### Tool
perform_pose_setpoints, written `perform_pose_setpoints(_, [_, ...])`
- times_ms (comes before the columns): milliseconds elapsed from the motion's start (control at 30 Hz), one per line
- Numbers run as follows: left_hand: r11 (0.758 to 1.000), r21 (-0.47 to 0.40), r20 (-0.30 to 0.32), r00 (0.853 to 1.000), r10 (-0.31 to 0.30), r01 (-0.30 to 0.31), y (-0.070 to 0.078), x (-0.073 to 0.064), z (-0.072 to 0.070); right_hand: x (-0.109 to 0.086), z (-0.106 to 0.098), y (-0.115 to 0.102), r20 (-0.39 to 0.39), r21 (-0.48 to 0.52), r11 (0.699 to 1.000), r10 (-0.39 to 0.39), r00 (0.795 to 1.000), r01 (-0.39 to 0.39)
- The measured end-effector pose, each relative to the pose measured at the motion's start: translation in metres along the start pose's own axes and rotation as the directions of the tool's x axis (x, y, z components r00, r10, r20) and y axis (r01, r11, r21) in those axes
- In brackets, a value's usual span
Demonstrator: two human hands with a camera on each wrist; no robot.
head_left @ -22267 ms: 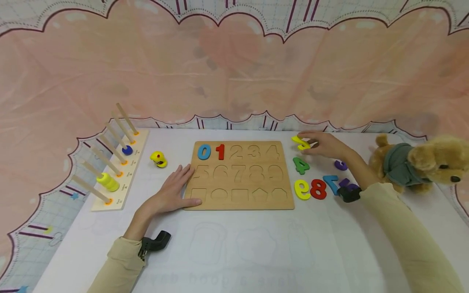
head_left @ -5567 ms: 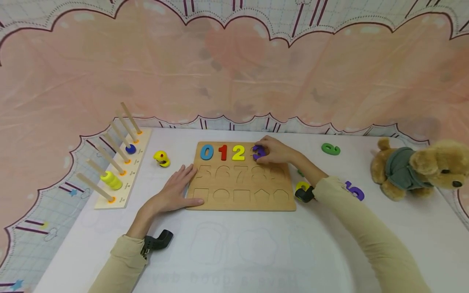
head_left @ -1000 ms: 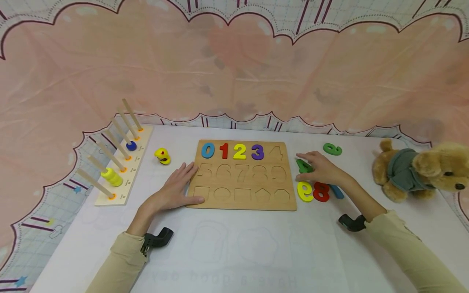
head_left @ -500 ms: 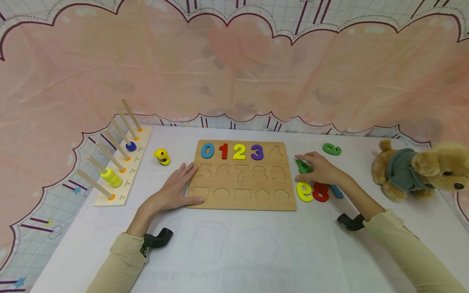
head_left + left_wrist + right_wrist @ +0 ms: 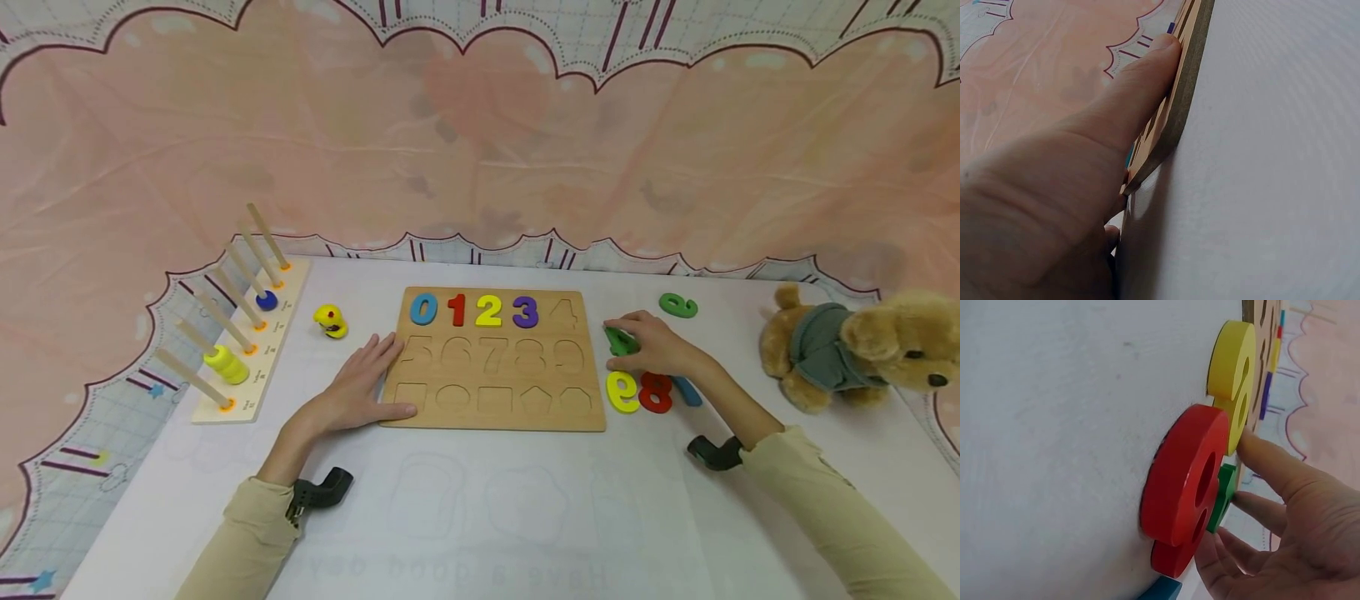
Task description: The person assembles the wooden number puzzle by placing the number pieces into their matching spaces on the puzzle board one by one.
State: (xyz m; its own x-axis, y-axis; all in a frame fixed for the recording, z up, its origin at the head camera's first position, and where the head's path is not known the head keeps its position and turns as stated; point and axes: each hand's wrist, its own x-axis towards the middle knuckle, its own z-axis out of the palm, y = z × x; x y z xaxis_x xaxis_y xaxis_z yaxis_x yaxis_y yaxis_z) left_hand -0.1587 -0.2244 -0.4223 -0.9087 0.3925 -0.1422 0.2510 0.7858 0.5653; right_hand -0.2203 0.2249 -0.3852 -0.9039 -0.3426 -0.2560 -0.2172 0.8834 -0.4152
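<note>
In the head view, my left hand (image 5: pixel 358 387) rests with spread fingers on the left edge of a wooden number board (image 5: pixel 465 408); its thumb lies on the board's near left corner. A blue 0 (image 5: pixel 423 309), red 1 (image 5: pixel 456 310), yellow 2 (image 5: pixel 489 311) and purple 3 (image 5: pixel 526 312) sit in the top row. Right of the board, my right hand (image 5: pixel 656 346) pinches a green number 4 (image 5: pixel 621 342) between thumb and fingers, low at the table. Close by lie a yellow 9 (image 5: pixel 622 392), a red 8 (image 5: pixel 1185 481) and a blue 7 (image 5: pixel 686 392), partly hidden by the wrist.
A green 6 (image 5: pixel 678 306) lies behind the right hand. Further right sits a teddy bear (image 5: pixel 832 346). On the left stand a peg counting board (image 5: pixel 251 367) with yellow and blue beads and a small yellow duck (image 5: pixel 331 322). A patterned curtain (image 5: pixel 480 150) hangs behind the table.
Since the oldest frame, the yellow 2 and purple 3 have gone into the board and the green 6 has appeared at the back. Over the last second both hands have stayed nearly still.
</note>
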Motion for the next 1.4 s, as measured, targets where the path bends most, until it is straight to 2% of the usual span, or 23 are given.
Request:
perform_pose_setpoints(267, [1.0,0.008,-0.001,1.0,0.001,-0.001,-0.001,0.0,0.0,0.001,0.001,0.005,-0.001,-0.005,1.0,-0.013,1.0,0.013])
perform_pose_setpoints(600, [1.0,0.004,-0.017,1.0,0.017,-0.017,0.0,0.0,0.0,0.003,-0.003,0.004,0.009,0.049,0.999,0.002,1.0,-0.003])
perform_pose_setpoints(800, [1.0,0.004,-0.011,1.0,0.01,-0.01,0.0,0.001,0.0,0.003,-0.003,0.005,-0.004,0.079,0.997,0.019,1.0,-0.019])
perform_pose_setpoints(933, [1.0,0.001,-0.004,1.0,0.006,-0.006,-0.002,0.0,0.002,0.001,-0.006,0.003,-0.013,0.096,0.994,0.057,0.998,-0.056])
perform_pose_setpoints(1067, [1.0,0.01,0.002,1.0,0.001,-0.001,-0.003,0.0,0.003,0.001,-0.016,-0.004,-0.066,0.12,0.991,0.06,0.996,-0.052])
perform_pose_setpoints(1200, [1.0,0.012,-0.003,1.0,0.005,-0.004,-0.003,0.0,0.003,0.003,-0.027,-0.019,-0.137,0.146,0.989,0.01,0.991,0.011])
perform_pose_setpoints(1400, [1.0,0.002,-0.004,1.0,0.004,-0.004,-0.002,0.001,0.002,0.007,-0.033,-0.038,-0.156,0.169,0.985,-0.012,0.988,0.038])
